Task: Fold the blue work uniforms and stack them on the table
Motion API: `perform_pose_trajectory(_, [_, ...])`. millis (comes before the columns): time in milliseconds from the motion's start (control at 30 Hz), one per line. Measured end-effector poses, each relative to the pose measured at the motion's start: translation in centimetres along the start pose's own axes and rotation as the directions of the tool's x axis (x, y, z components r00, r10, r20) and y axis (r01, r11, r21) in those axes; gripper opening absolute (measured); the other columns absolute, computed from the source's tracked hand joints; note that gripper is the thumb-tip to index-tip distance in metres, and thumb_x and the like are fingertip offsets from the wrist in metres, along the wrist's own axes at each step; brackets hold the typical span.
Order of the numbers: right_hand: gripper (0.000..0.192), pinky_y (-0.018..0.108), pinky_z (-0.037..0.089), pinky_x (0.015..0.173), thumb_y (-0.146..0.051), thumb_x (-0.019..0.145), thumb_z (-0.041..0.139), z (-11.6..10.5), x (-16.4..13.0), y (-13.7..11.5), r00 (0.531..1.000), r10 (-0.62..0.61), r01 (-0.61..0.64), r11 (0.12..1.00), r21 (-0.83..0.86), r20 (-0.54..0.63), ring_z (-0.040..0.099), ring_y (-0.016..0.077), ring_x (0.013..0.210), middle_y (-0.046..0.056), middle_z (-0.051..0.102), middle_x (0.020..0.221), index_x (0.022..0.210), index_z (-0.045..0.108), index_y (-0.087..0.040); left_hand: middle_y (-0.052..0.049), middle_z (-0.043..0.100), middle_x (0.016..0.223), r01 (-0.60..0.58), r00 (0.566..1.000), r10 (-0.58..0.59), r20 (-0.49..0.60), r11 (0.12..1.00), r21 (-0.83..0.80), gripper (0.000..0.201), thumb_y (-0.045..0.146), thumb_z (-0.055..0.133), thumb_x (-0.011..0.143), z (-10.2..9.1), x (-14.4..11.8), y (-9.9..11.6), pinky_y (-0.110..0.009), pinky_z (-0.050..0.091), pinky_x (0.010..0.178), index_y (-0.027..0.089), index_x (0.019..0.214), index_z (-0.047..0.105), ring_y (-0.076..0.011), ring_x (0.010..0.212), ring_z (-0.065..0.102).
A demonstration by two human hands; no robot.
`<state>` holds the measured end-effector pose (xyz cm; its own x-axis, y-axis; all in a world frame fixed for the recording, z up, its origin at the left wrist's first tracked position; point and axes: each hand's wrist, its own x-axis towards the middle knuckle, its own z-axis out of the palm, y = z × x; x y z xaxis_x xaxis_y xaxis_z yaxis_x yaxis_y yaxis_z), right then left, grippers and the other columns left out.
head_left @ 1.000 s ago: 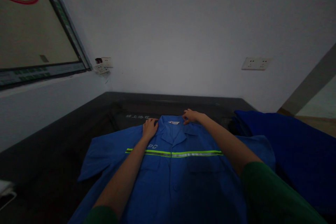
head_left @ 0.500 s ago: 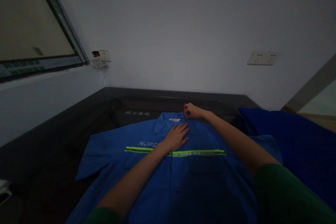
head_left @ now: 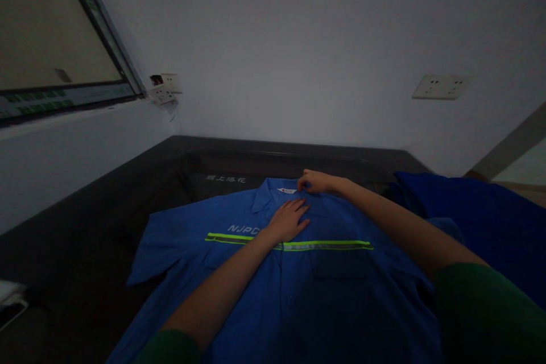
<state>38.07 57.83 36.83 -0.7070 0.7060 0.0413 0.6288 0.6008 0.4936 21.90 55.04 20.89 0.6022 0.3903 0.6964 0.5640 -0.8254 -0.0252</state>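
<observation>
Head view: a blue shirt (head_left: 273,290) lies flat, front up, on the dark desk (head_left: 106,210), collar toward the far wall, buttoned placket running down the middle. A yellow-green reflective stripe (head_left: 333,245) crosses the chest; white letters sit just above it on the shirt's left-of-picture side, and a small white label (head_left: 286,190) shows inside the collar. The short sleeve on the left of the picture is spread out on the desk.

My left hand (head_left: 289,219) rests palm down, open and flat, on the shirt just below the collar, fingers spread and pointing toward the far wall; its grip holds nothing, only presses on the cloth. My left forearm lies across the stripe.

My right hand (head_left: 318,182) is at the collar's far edge, just right of the label, fingers curled in on the collar cloth; it looks like a pinch on the collar, though the fingertips are too dim to tell fully. Both sleeves of my own top are green.

Blue cloth (head_left: 478,222) is heaped on the desk to the right, just beside the shirt. Sockets (head_left: 440,86) sit on the far wall, more sockets (head_left: 165,86) at the left corner, beside a framed board (head_left: 60,40).
</observation>
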Motion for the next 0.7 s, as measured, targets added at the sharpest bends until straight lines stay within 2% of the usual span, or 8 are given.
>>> perform_pose_trajectory(67, [0.028, 0.029, 0.041, 0.080, -0.012, 0.083, 0.055, 0.2, 0.1, 0.0, 1.000, 0.025, -0.023, 0.998, -0.064, 0.019, 0.053, 0.0213, 0.094, 0.007, 0.070, 0.094, 0.105, 0.072, -0.018, -0.009, 0.033, 0.153, 0.004, 1.000, -0.004, 0.002, 1.000, 0.002, 0.051, 0.043, 0.039, 0.096, 0.0, 0.0, 0.1, -0.043, 0.023, 0.117, 0.021, 0.142, 0.042, -0.0229, 0.141, 0.031])
perform_pose_trajectory(133, [0.024, 0.031, 0.041, 0.081, -0.023, 0.089, 0.053, 0.4, 0.1, -0.1, 0.999, 0.039, -0.038, 0.987, -0.157, 0.006, 0.053, 0.0230, 0.096, 0.010, 0.069, 0.099, 0.100, 0.073, -0.018, -0.010, 0.033, 0.153, 0.008, 1.000, -0.008, 0.004, 1.000, 0.005, 0.051, 0.043, 0.038, 0.096, 0.0, 0.1, 0.1, -0.043, 0.023, 0.117, 0.021, 0.142, 0.042, -0.0229, 0.141, 0.031])
perform_pose_trajectory(233, [0.032, 0.033, 0.042, 0.084, -0.038, 0.092, 0.052, 0.4, 0.0, -0.3, 0.998, 0.049, -0.058, 0.957, -0.284, -0.038, 0.052, 0.0255, 0.103, 0.015, 0.064, 0.109, 0.092, 0.075, -0.017, -0.010, 0.033, 0.153, 0.010, 1.000, -0.010, 0.006, 1.000, 0.005, 0.050, 0.043, 0.038, 0.096, -0.1, 0.1, 0.2, -0.044, 0.024, 0.117, 0.021, 0.142, 0.042, -0.0234, 0.141, 0.032])
perform_pose_trajectory(333, [0.036, 0.035, 0.041, 0.088, -0.044, 0.092, 0.052, 0.3, -0.2, -0.2, 0.995, 0.055, -0.082, 0.936, -0.342, -0.088, 0.050, 0.0271, 0.110, 0.017, 0.059, 0.118, 0.095, 0.074, -0.016, -0.008, 0.032, 0.154, -0.002, 1.000, 0.002, -0.009, 1.000, 0.000, 0.050, 0.042, 0.039, 0.096, 0.0, 0.1, 0.1, -0.043, 0.024, 0.117, 0.023, 0.142, 0.042, -0.0226, 0.141, 0.031])
perform_pose_trajectory(467, [0.035, 0.034, 0.042, 0.087, -0.041, 0.094, 0.050, 0.3, -0.5, 0.3, 0.983, 0.117, -0.159, 0.929, -0.333, -0.143, 0.049, 0.0272, 0.112, 0.017, 0.054, 0.123, 0.108, 0.067, -0.015, -0.007, 0.032, 0.154, 0.010, 1.000, -0.010, -0.010, 1.000, -0.007, 0.050, 0.043, 0.039, 0.096, 0.0, 0.0, 0.0, -0.043, 0.024, 0.117, 0.024, 0.142, 0.042, -0.0224, 0.141, 0.031])
perform_pose_trajectory(600, [0.033, 0.033, 0.043, 0.085, -0.037, 0.096, 0.047, 1.8, -0.5, 0.2, 0.961, 0.209, -0.254, 0.928, -0.273, -0.181, 0.051, 0.0256, 0.108, 0.017, 0.054, 0.120, 0.111, 0.062, -0.011, -0.007, 0.030, 0.155, 0.019, 1.000, -0.019, 0.001, 1.000, -0.001, 0.051, 0.043, 0.038, 0.096, 0.0, 0.0, 0.2, -0.042, 0.022, 0.117, 0.023, 0.143, 0.041, -0.0223, 0.141, 0.030])
perform_pose_trajectory(700, [0.030, 0.033, 0.043, 0.086, -0.035, 0.096, 0.047, 3.7, -0.3, -0.7, 0.910, 0.328, -0.378, 0.907, -0.184, -0.255, 0.050, 0.0252, 0.108, 0.015, 0.055, 0.118, 0.111, 0.059, -0.012, -0.007, 0.030, 0.155, 0.020, 1.000, -0.020, 0.009, 1.000, 0.005, 0.052, 0.043, 0.037, 0.096, 0.1, 0.1, 0.2, -0.041, 0.022, 0.117, 0.022, 0.144, 0.039, -0.0222, 0.142, 0.028])
